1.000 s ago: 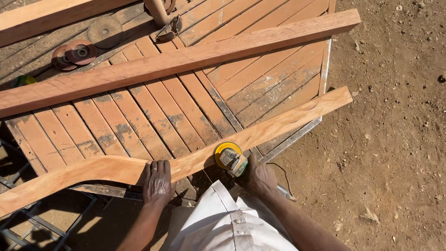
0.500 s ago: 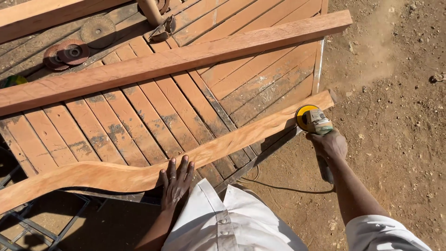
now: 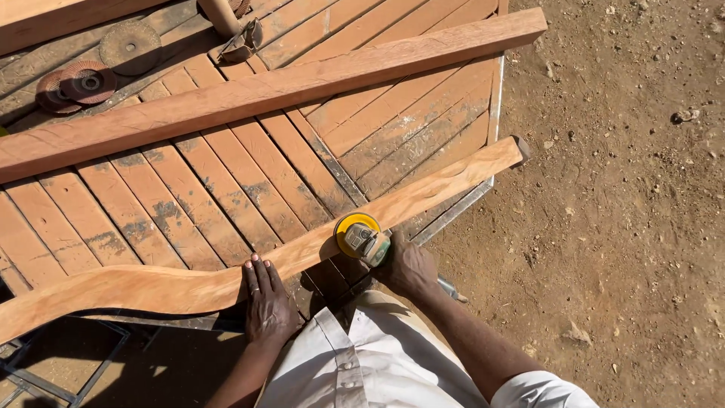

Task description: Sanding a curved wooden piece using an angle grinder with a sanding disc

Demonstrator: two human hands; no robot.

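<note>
A long curved wooden piece (image 3: 423, 198) lies along the near edge of a slatted wooden platform (image 3: 226, 189). My left hand (image 3: 266, 301) presses flat on it, fingers spread, near its wavy left part. My right hand (image 3: 408, 266) grips an angle grinder (image 3: 362, 239) with a yellow disc guard, whose disc sits against the near edge of the curved piece, about at its middle.
A straight wooden beam (image 3: 264, 92) lies diagonally across the platform. Several worn sanding discs (image 3: 83, 79) rest at the far left. A tool handle with a metal head (image 3: 230, 30) lies at the top. Bare dirt ground (image 3: 619, 227) spreads to the right. A metal frame (image 3: 45, 370) sits lower left.
My right hand has brought the grinder back left along the curved piece, from near its right end to its middle. My left hand stays pressed on the wood.
</note>
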